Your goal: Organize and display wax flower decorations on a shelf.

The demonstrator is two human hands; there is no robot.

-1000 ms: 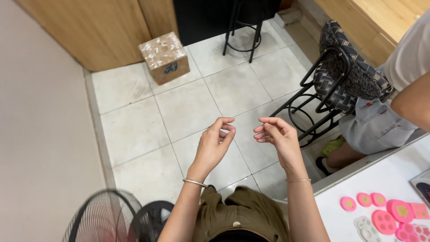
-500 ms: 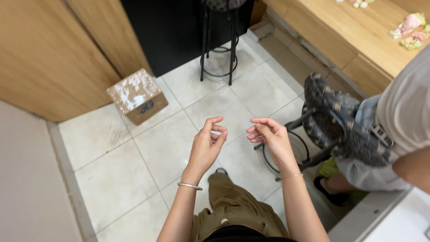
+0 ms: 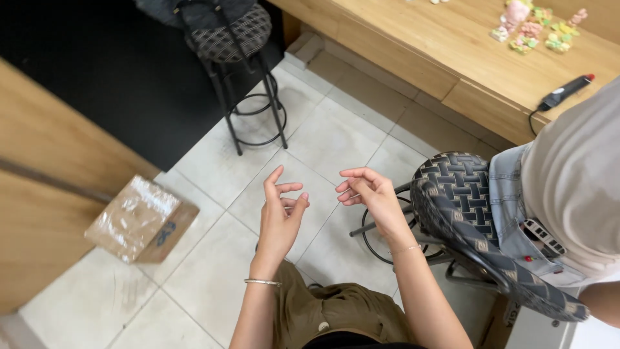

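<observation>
left hand point(image 3: 279, 216): fingers loosely curled, pinching something too small to tell
right hand point(image 3: 369, 194): same — keep both pinches steady, close together

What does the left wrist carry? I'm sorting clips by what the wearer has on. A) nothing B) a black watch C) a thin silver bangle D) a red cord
C: a thin silver bangle circles the wrist just below the left hand, which is raised over the tiled floor beside the right hand; no watch or cord shows there.
</observation>
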